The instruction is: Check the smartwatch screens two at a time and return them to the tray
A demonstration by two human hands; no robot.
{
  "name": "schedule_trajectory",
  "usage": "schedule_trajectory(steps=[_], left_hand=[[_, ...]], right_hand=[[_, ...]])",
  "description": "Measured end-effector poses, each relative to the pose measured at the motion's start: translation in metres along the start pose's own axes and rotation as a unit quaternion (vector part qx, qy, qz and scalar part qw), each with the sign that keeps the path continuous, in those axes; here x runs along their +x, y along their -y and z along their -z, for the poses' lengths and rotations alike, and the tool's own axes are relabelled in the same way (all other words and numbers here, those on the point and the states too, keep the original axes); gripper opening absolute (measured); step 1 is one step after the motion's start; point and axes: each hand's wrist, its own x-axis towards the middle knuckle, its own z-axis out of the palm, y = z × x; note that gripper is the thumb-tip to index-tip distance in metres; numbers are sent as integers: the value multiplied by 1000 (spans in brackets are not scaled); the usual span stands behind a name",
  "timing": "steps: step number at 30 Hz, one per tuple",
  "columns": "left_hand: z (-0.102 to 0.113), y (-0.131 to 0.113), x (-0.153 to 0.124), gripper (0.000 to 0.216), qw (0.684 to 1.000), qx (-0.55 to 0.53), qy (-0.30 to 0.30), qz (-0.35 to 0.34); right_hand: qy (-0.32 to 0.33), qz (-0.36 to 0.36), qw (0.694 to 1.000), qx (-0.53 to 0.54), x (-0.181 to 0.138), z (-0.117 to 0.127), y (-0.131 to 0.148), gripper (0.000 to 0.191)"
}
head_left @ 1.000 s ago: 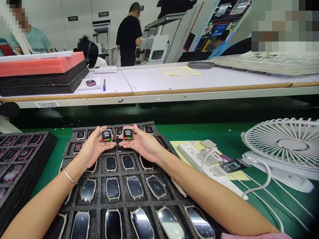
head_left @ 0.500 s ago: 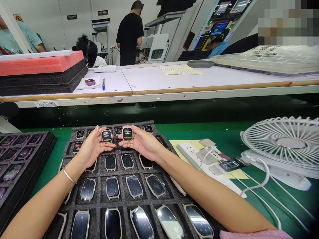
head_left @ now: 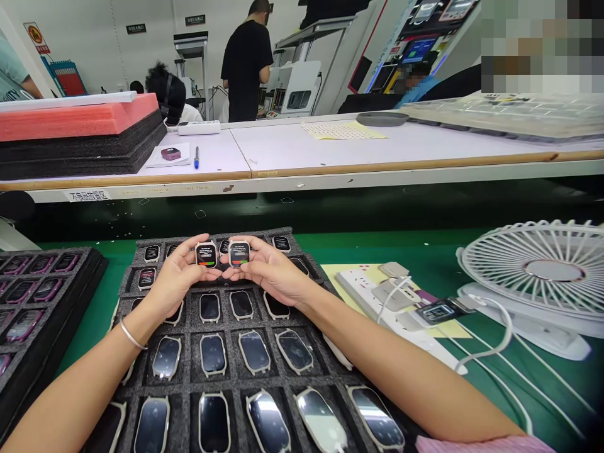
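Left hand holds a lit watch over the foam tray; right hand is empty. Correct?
No, the right hand isn't empty: the head view shows it holding a second lit watch. The left hand does hold a lit watch over the foam tray.

Up front, the watch (head_left: 206, 253) in the left hand (head_left: 175, 280) is showing white lines of text above a red and green strip, and the second watch (head_left: 239, 254) in the right hand (head_left: 274, 270) is displaying a similar layout (the words are proving too small to read). On the bench edge (head_left: 283, 184), a white label (head_left: 89, 195) is carrying black Chinese characters, the last seeming to be 区. On the back wall (head_left: 155, 47), two dark plaques (head_left: 136, 29) are bearing pale, blurring characters, while a red-bordered warning sign (head_left: 36, 38) is hanging farther left, its wording going unread.
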Motion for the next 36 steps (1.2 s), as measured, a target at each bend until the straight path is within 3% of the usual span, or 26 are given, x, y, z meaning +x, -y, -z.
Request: schedule_trajectory(steps=[8, 13, 20, 36], left_hand=[[0, 3, 3, 57, 999, 36, -1, -38], [-2, 0, 1, 65, 999, 29, 0, -21], [-4, -4, -3, 50, 1000, 22, 4, 7], [-3, -5, -4, 44, 1000, -5, 7, 16]], right_hand=[[21, 2, 1000, -2, -1, 0, -1, 44], [12, 4, 1000, 7, -1, -1, 0, 47], [-15, -2, 1000, -12, 0, -2, -1, 33], [-7, 4, 1000, -12, -1, -3, 0, 38]])
